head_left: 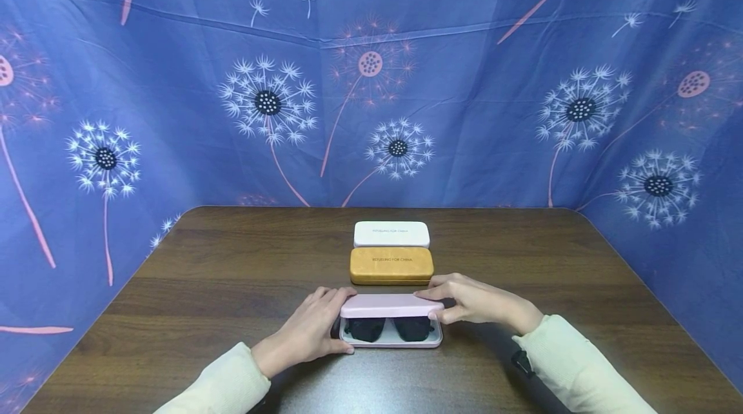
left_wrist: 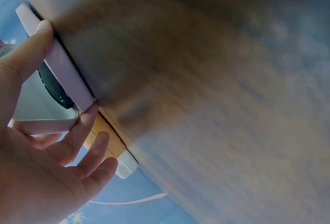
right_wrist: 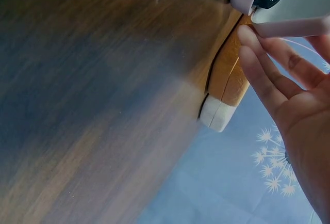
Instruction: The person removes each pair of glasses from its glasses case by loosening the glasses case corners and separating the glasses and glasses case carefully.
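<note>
Just in front of the yellow case (head_left: 391,266), the pink case (head_left: 390,335) is holding sunglasses (head_left: 367,329), its lid (head_left: 377,305) not yet sitting closed; the left hand (head_left: 309,330) is gripping one end, the right hand (head_left: 477,302) apparently pinching the lid.

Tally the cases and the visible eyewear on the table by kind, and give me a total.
Cases: 3 (pink case, golden-yellow case, white case)
Sunglasses: 1 pair, inside the pink case
Total: 4
</note>
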`<action>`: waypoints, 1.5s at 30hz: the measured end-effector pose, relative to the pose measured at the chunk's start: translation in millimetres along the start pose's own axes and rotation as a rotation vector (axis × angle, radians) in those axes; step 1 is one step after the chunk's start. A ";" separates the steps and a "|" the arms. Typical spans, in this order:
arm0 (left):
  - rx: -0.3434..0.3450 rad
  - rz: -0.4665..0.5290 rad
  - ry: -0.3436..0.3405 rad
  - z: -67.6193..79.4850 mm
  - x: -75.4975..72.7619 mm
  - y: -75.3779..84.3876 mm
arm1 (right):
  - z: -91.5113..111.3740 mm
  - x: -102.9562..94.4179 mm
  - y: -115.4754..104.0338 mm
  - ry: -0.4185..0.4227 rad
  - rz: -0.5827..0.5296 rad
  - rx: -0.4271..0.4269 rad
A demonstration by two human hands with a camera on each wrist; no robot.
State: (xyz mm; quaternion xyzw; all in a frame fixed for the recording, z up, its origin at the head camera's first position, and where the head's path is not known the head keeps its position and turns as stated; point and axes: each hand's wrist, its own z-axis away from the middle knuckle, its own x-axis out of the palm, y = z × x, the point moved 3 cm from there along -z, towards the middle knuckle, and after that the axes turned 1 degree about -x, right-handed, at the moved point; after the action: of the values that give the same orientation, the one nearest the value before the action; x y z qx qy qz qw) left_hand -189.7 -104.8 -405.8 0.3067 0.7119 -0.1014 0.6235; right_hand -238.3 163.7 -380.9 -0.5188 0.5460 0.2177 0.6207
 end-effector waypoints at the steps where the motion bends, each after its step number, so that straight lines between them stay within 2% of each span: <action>1: -0.003 0.001 0.001 -0.3 0.2 0.0 | 0.2 0.0 0.2 -0.002 -0.001 0.004; 8: -0.028 0.011 0.012 -1.7 0.8 -0.6 | -0.4 -0.1 0.5 -0.021 0.022 0.030; 17: -0.065 0.019 0.039 -2.5 0.7 -1.5 | -4.3 -0.4 1.9 -0.005 0.023 -0.022; 24: -0.118 0.024 0.043 -4.9 2.1 -3.4 | -7.6 -0.9 15.2 0.055 -0.090 0.065; 28: -0.135 0.056 0.038 -5.8 2.5 -4.3 | -9.3 -2.1 19.3 0.083 -0.097 0.098; 36: -0.145 0.092 0.050 -5.4 2.1 -3.5 | -7.1 -3.6 19.6 0.148 -0.036 0.165; 45: -0.162 0.119 0.044 -5.3 2.1 -2.8 | 0.8 -15.3 9.2 0.300 0.182 0.243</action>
State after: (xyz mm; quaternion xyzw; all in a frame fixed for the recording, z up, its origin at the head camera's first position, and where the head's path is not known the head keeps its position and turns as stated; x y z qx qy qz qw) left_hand -195.7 -103.6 -407.4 0.2993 0.7117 0.0004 0.6355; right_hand -250.3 172.3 -370.9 -0.4152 0.6993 0.1258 0.5681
